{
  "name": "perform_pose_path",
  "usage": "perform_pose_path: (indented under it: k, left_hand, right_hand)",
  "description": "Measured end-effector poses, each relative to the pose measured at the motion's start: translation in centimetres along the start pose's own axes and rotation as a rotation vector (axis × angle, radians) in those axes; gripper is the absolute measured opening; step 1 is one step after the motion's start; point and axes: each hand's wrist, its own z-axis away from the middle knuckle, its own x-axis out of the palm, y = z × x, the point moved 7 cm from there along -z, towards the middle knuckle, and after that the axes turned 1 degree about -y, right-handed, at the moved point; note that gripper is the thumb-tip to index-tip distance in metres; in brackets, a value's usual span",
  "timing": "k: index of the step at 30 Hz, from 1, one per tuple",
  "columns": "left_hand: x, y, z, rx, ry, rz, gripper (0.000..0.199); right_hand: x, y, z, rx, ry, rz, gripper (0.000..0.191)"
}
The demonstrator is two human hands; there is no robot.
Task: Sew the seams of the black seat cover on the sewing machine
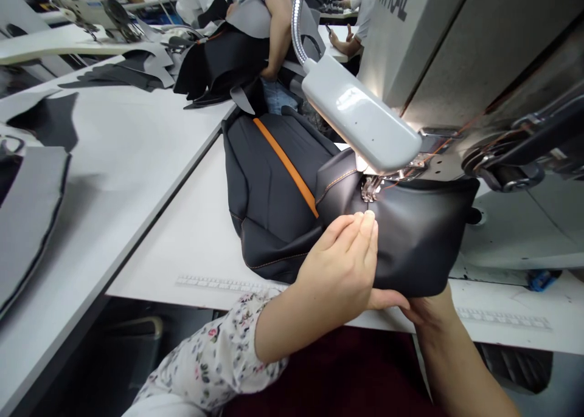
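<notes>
A black leather-like cover with orange stitching is bunched under the presser foot of a sewing machine. My left hand presses on its top, the fingers stretched out close together with their tips at a seam just before the foot. The left thumb lies apart, along the cover's near edge. From the right, my right hand reaches under that edge, its fingers hidden by the material. More of the cover, with an orange stripe, spreads to the left over the sewing table.
A grey lamp on a flexible metal neck hangs close above the foot. Measuring scales mark the table's front. Cut grey pieces lie on the neighbouring table. Beyond, a person handles dark material; another person's hand shows behind.
</notes>
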Motion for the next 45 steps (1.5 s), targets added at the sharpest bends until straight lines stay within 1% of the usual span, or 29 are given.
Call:
perform_pose_path:
  k: [3,6,8,12,16,24,27,30,37,43,45]
  left_hand:
    - [0.1,0.2,0.1,0.009,-0.018,-0.010,0.103]
    - [0.2,0.3,0.1,0.000,-0.015,-0.016,0.102]
    - [0.4,0.3,0.2,0.003,-0.023,-0.022,0.100]
    - [0.8,0.5,0.4,0.028,-0.059,-0.026,0.095]
    - [0.9,0.4,0.6,0.032,-0.077,-0.019,0.089]
    - [1.4,0.2,0.5,-0.001,-0.106,0.007,0.080]
    - [1.6,0.3,0.5,-0.005,-0.117,0.012,0.079]
    - [1.8,0.2,0.5,-0.009,-0.127,0.002,0.078]
    - [2.0,-0.3,0.4,-0.007,-0.095,-0.003,0.070]
    - [2.5,-0.8,0.4,-0.004,-0.063,0.026,0.064]
    - [2.6,-1.0,0.3,-0.010,-0.057,0.027,0.063]
  right_hand:
    - [-0.1,-0.3,-0.4,0.023,0.025,-0.069,0.039]
    - [-0.3,-0.3,-0.7,0.078,0.060,-0.122,0.044]
    - [-0.4,-0.4,-0.8,0.083,0.079,-0.139,0.046]
    - [-0.5,-0.7,-1.2,0.062,0.054,-0.130,0.043]
    - [-0.5,-0.8,-1.7,0.085,0.040,-0.139,0.046]
    - [-0.5,-1.6,-2.6,0.110,0.042,-0.073,0.052]
    - [-0.8,-1.6,-3.0,0.129,0.066,-0.054,0.056]
    - [-1.1,-1.8,-3.4,0.130,0.083,-0.046,0.054]
    - [-1.0,-2.4,-4.1,0.120,0.031,0.024,0.056]
    - [-1.1,-2.4,-4.6,0.111,0.063,0.058,0.059]
    - [-1.3,-2.2,-4.8,0.107,0.075,0.036,0.055]
